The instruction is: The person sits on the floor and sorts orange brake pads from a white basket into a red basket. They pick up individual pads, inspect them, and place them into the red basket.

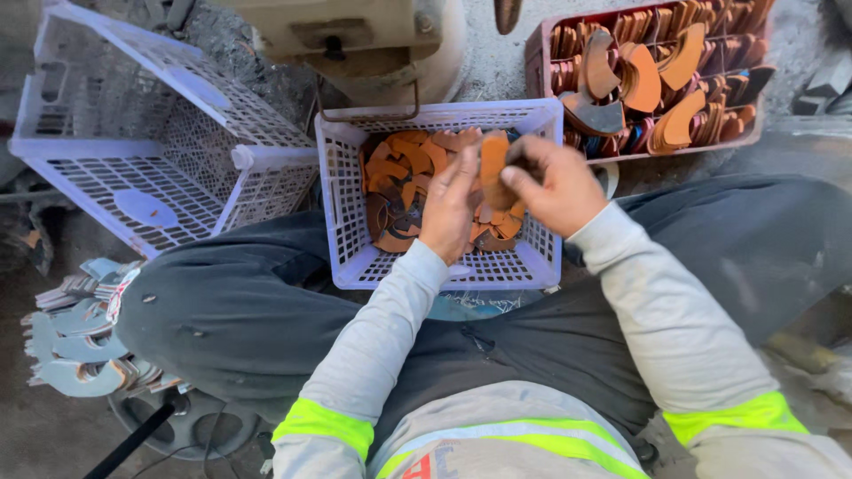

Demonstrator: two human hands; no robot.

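Note:
Both my hands are over a lilac plastic basket (351,257) that rests between my knees and holds several rusty orange curved metal pieces (404,173). My left hand (450,208) and my right hand (555,186) together grip a small stack of these orange pieces (493,168), held upright above the basket. The left fingers press the stack's left side, the right fingers pinch its right side.
A larger empty lilac basket (151,151) lies tilted at the left. A dark red crate (537,53) full of rusty curved pieces stands at the upper right. Grey metal parts (75,341) lie stacked at the lower left, by my left knee. A beige machine base (373,40) is ahead.

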